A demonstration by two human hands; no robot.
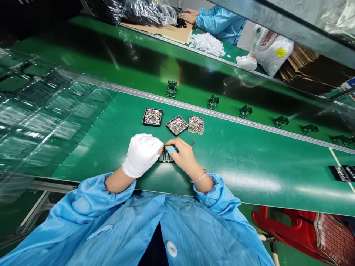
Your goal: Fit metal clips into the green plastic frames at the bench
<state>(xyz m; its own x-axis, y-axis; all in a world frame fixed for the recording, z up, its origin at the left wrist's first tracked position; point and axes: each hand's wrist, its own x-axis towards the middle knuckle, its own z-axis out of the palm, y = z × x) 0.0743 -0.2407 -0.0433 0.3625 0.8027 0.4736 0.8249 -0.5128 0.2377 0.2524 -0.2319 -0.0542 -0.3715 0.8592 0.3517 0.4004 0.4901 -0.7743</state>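
Observation:
My left hand, in a white glove with bare fingertips, is closed in a pinch. Its fingertips meet those of my right hand, which wears a blue cover on the thumb and is pinched too. What looks like a thin wire runs between the fingertips; most of it is hidden. Directly below them, a black slotted case like a battery holder lies on the green table, partly covered by both hands. A short red wire end sticks out behind my right hand. Beyond are black trays and a yellowish-edged tray of small metal parts.
Past a metal rail, several small circuit-board assemblies stand in a row on a green strip. Clear plastic trays cover the left side. Black cases lie far right. Across the line, a co-worker's hands and a fan show.

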